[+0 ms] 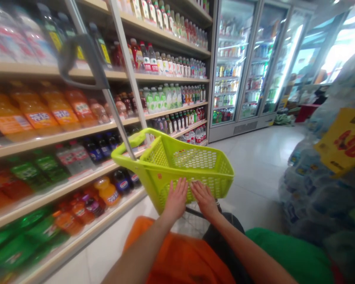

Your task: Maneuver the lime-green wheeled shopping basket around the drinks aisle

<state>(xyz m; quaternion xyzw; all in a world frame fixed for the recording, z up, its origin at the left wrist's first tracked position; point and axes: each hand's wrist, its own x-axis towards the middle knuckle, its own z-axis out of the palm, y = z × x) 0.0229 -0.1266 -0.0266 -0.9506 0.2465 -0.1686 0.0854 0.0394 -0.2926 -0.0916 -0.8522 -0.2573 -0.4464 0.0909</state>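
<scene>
1. Long shelves [17, 68] of bottled drinks line the left side.
2. A glass-door fridge [245, 126] stands beyond them.
3. The green basket [192, 169] is just beside the shelves, directly ahead of the person.
4. The left hand [176, 197] and right hand [204, 199] lie near each other at its near side, fingers straight, closed around nothing; firm contact I cannot tell.

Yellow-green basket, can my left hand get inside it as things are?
Likely yes: your left hand is by the near side of the basket, below the open top, and nothing visible covers that opening.
</scene>
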